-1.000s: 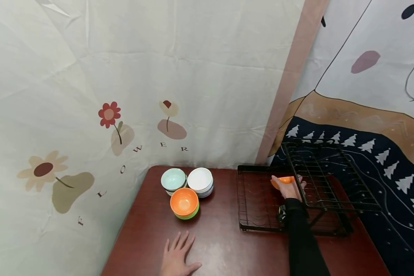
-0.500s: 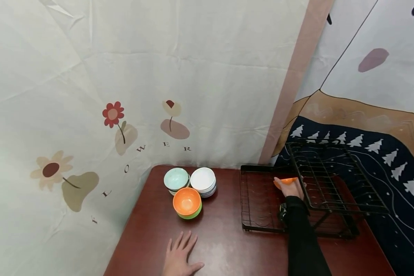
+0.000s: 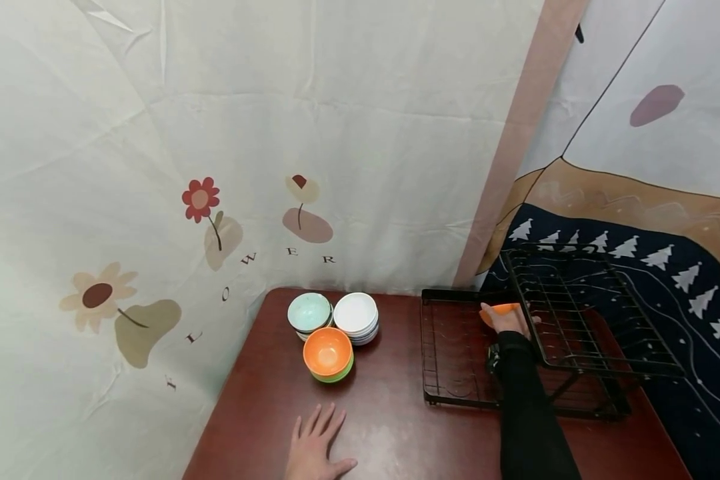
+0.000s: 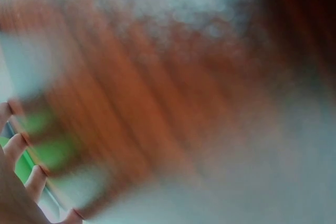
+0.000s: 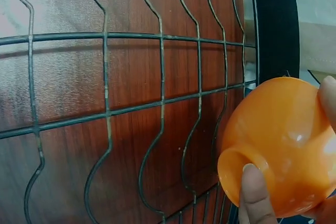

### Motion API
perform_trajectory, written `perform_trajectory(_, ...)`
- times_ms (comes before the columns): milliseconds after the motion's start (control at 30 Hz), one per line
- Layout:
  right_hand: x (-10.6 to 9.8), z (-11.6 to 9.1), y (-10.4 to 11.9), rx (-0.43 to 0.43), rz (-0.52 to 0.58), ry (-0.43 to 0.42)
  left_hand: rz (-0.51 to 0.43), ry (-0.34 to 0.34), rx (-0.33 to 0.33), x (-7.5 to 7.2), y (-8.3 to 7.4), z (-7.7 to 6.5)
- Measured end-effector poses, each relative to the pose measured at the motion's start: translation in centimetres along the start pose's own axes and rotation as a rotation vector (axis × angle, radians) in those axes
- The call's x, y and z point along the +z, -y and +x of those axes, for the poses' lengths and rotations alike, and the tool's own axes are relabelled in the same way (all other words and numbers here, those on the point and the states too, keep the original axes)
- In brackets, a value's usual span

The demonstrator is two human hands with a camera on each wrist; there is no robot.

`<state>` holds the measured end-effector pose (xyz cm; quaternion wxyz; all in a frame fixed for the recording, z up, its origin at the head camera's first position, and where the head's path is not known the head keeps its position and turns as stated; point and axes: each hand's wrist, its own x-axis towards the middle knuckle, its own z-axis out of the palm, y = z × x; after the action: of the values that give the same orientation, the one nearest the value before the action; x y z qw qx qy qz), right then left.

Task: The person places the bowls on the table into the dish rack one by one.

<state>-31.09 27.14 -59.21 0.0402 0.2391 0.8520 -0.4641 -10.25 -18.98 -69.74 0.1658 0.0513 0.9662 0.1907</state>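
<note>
My right hand grips an orange bowl inside the black wire dish rack, at the left edge of its raised upper shelf. In the right wrist view the bowl is tilted on its side, its base toward the camera. One fingertip presses near the foot ring, and other fingers hold the wall. My left hand rests on the table with fingers spread, holding nothing. Beyond it stands another orange bowl, stacked on a green bowl.
Behind the orange bowl are a stack of mint bowls and a stack of white bowls. The rack's upper shelf overhangs on the right. A printed cloth hangs along the back of the brown table.
The head view has swung slightly left, so everything appears further right. My right hand keeps its grip on the bowl at nearly the same place in the rack; my left hand stays put.
</note>
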Motion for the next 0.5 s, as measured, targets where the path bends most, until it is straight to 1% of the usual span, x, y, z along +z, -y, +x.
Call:
perform_trajectory(300,-0.7,0.6,0.7,0.014,-0.013,0.072,-0.002,-0.018,0.008,0.1,-0.1,0.0)
perform_trajectory(367,-0.9,0.6,1.1,0.019,0.031,0.085,0.002,-0.021,0.013,0.1,-0.1,0.1)
perform_trajectory(467,-1.1,0.8,1.1,0.031,0.162,0.092,-0.002,-0.02,0.016,0.0,0.0,0.1)
perform_trajectory(500,-1.2,1.1,1.0,0.032,0.185,0.104,-0.002,-0.02,0.02,0.0,-0.1,0.1)
